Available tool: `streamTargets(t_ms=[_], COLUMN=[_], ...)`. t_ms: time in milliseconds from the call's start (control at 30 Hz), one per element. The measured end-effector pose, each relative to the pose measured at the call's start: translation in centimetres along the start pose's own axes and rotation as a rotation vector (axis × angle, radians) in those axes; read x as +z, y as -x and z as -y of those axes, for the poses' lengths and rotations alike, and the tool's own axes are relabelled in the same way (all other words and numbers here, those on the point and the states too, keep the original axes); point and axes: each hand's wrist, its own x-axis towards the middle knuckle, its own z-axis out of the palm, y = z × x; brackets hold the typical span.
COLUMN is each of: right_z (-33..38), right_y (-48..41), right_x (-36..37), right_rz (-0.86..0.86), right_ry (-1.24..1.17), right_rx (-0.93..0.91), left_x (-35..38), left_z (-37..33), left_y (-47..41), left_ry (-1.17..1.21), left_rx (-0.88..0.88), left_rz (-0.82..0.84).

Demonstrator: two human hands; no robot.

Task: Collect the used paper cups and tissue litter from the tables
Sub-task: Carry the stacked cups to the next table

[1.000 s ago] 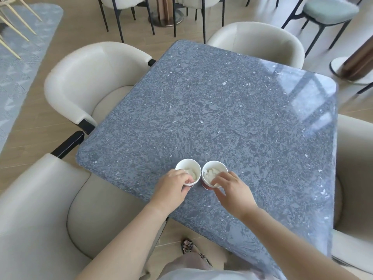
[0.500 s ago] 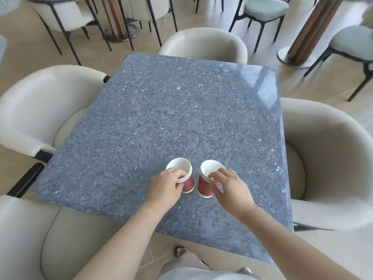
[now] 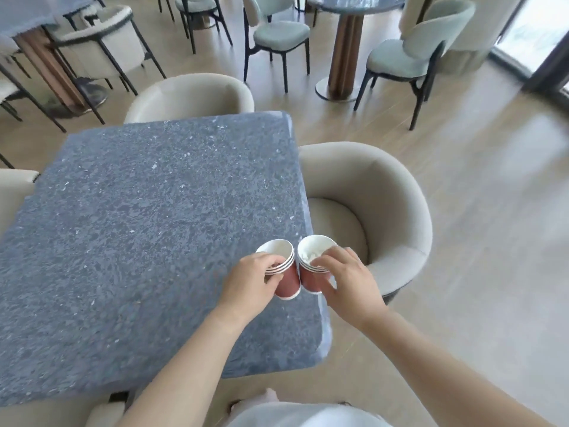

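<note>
Two short stacks of red paper cups sit at the table's (image 3: 138, 241) right edge, near its near corner, side by side with their rims all but touching. Each stack shows about three white rims nested together.

The left hand (image 3: 249, 282) grips the left stack (image 3: 288, 283), with its fingers curled over the rims and the thumb side against the red wall. The right hand (image 3: 348, 282) grips the right stack (image 3: 309, 278), fingertips over the top rim and thumb pressed on the red wall below. Both stacks lean slightly away from the person. I cannot tell whether their bases touch the tabletop or are held just above it.

Crumpled white tissue (image 3: 308, 255) lies inside the top cup of the right stack. The inside of the left stack is white, and what it holds is unclear.

A cream tub chair (image 3: 397, 211) stands just beside the table's right edge, directly beyond the right stack. Another cream chair (image 3: 191, 94) is tucked against the table's far edge. Well beyond the table's far right corner is a round table (image 3: 345, 57) on a brown pedestal, with pale green chairs around it.
</note>
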Motion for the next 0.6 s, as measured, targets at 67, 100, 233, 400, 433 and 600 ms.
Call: streamTargets(t_ms=[67,100,233,400,433,600], right_z=[-2.0,-3.1,-6.8,-10.2,-10.6,-10.8], right_y=[1.4,2.1,5.0,9.0,9.9,13.7], right_x=[-2.2,-3.3,-7.7,-12.1,-12.7,-14.4], right_rz=[-0.025,-0.039,-0.124,-0.242,-0.265,-0.422], right_ry=[-0.009,-0.006,0.011,0.054,0.062,0.094], right_rx=[0.051,0.078,0.176,0.339,0.373,0.516], left_x=[1.5,2.3,5.5,9.2,9.7,11.4], left_z=[-3.0,-4.5,-10.7,-17.0,-18.1,-22.0], left_y=[-0.7,-1.1,-2.6,-4.0,-4.2,-4.5], left_ry=[0.012,0.021,0.035,0.001,-0.011,-0.057], left_rx=[0.028,0.049,0.165,0.322,0.359,0.554], left_rz=[0.012,0.019,0.071,0.194,0.220,0.324])
